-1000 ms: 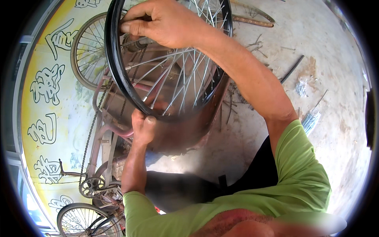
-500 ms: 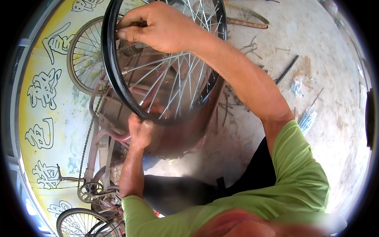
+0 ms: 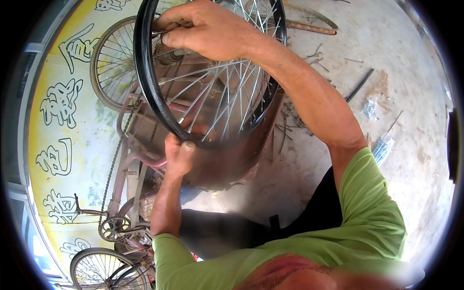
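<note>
My left hand (image 3: 179,157) grips the lower edge of a black bicycle rim (image 3: 147,87) laced with silver spokes (image 3: 215,96), its thumb on the outside and its fingers partly behind the rim. My right hand (image 3: 203,31) is closed in a pinch just inside the upper left of the rim, beside a spoke end; whatever small part it holds is hidden by the fingers. The wheel is tilted above a rusty reddish metal body (image 3: 241,169) with pink tubes.
An old bicycle wheel (image 3: 96,63), a chainring (image 3: 116,227) and another wheel (image 3: 104,270) stand along a painted yellow-white board (image 3: 84,145) at left. Loose rods (image 3: 360,84), small plastic bags (image 3: 371,108), a long bundle (image 3: 382,150) and a rusty rim (image 3: 311,26) lie on the floor (image 3: 406,203).
The fingers of my right hand have shifted slightly and look more curled. My left hand keeps its grip. The whole view, background included, has shifted a little.
</note>
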A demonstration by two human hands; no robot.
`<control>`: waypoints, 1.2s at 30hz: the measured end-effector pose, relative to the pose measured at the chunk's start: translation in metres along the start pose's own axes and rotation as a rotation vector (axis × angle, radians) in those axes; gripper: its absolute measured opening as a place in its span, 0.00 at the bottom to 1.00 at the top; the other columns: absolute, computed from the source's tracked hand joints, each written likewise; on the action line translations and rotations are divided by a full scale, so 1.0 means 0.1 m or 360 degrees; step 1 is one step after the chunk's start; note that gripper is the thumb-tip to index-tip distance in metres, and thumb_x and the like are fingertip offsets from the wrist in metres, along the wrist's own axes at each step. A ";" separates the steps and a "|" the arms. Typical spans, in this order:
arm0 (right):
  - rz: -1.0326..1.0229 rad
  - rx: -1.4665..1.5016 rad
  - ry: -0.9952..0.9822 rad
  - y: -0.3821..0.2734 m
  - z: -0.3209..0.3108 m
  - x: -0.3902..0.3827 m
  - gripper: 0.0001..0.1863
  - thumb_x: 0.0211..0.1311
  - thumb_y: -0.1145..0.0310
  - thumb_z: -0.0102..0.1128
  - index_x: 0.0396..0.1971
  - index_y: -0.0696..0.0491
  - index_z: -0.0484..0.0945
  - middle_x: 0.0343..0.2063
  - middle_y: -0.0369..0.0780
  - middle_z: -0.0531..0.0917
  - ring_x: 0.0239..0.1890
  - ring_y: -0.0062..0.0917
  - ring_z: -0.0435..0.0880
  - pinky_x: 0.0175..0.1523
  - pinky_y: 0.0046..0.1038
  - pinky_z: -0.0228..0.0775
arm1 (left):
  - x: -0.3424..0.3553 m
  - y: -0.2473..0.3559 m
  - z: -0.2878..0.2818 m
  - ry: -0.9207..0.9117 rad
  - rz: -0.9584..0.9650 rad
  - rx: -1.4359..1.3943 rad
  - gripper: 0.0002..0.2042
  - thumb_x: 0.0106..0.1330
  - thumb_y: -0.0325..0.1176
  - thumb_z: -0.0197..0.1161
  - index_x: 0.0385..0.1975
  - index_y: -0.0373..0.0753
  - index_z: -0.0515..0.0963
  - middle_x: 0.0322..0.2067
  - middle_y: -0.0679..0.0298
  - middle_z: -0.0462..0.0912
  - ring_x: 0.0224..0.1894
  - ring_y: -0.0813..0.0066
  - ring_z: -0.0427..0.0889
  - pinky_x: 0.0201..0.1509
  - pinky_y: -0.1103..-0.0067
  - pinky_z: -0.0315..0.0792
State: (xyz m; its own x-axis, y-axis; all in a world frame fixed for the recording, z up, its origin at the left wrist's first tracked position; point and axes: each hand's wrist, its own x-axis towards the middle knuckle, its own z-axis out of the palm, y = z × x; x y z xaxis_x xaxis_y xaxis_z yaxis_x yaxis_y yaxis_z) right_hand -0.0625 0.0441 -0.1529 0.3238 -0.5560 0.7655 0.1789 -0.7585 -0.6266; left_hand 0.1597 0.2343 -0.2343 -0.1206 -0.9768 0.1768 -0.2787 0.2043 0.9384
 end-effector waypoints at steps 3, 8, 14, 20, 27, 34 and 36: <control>0.0018 0.0103 0.0004 0.01 0.01 0.03 0.18 0.65 0.55 0.62 0.45 0.51 0.87 0.32 0.40 0.89 0.32 0.29 0.86 0.42 0.31 0.76 | 0.01 0.01 0.01 0.0009 -0.0006 0.0096 0.46 0.61 0.65 0.68 0.62 0.26 0.66 0.42 0.49 0.85 0.44 0.58 0.87 0.50 0.67 0.82; 0.0016 0.0006 0.0110 -0.04 0.06 0.02 0.15 0.68 0.56 0.62 0.42 0.51 0.88 0.28 0.38 0.88 0.30 0.27 0.86 0.40 0.32 0.76 | 0.01 0.01 0.00 0.0015 -0.0011 0.0111 0.47 0.60 0.67 0.67 0.61 0.25 0.66 0.41 0.47 0.85 0.45 0.53 0.87 0.51 0.64 0.82; 0.0072 -0.0010 0.0209 -0.06 0.10 -0.03 0.15 0.68 0.55 0.62 0.41 0.50 0.88 0.27 0.39 0.88 0.30 0.28 0.87 0.40 0.31 0.76 | 0.02 0.03 0.02 -0.0008 -0.0015 0.0093 0.46 0.60 0.66 0.67 0.61 0.26 0.66 0.42 0.47 0.85 0.45 0.52 0.87 0.52 0.63 0.82; -0.0011 0.0045 0.0084 0.04 0.10 0.05 0.14 0.68 0.55 0.63 0.42 0.49 0.88 0.28 0.39 0.88 0.31 0.29 0.87 0.40 0.32 0.77 | 0.01 0.00 -0.01 -0.0005 0.0000 0.0097 0.44 0.62 0.63 0.68 0.62 0.26 0.67 0.43 0.49 0.85 0.45 0.57 0.87 0.50 0.66 0.82; -0.0069 -0.0096 0.0273 -0.01 0.10 -0.04 0.14 0.64 0.57 0.66 0.42 0.49 0.88 0.29 0.40 0.88 0.32 0.32 0.87 0.41 0.32 0.77 | 0.03 0.04 0.02 -0.0016 0.0015 0.0137 0.43 0.62 0.63 0.67 0.61 0.26 0.68 0.43 0.49 0.85 0.44 0.58 0.87 0.50 0.66 0.82; -0.0145 -0.0032 0.0325 0.07 0.16 -0.01 0.14 0.63 0.57 0.67 0.43 0.50 0.88 0.27 0.41 0.88 0.29 0.31 0.87 0.38 0.32 0.76 | 0.02 -0.02 -0.02 -0.0026 0.0013 0.0172 0.44 0.63 0.64 0.66 0.62 0.28 0.65 0.41 0.48 0.85 0.44 0.53 0.88 0.51 0.62 0.82; -0.0023 -0.0134 0.0157 -0.04 0.07 -0.01 0.14 0.63 0.58 0.68 0.43 0.50 0.88 0.26 0.41 0.87 0.28 0.30 0.86 0.38 0.31 0.76 | -0.01 -0.03 -0.03 0.0005 0.0014 0.0170 0.44 0.63 0.64 0.66 0.62 0.28 0.64 0.41 0.47 0.85 0.44 0.53 0.88 0.51 0.62 0.82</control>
State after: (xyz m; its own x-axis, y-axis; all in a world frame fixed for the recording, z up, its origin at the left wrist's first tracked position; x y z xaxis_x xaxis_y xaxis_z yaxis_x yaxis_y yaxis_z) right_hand -0.0572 0.0501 -0.1528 0.2282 -0.5723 0.7876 0.1029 -0.7903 -0.6041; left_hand 0.1638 0.2346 -0.2360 -0.1206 -0.9751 0.1863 -0.3774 0.2186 0.8999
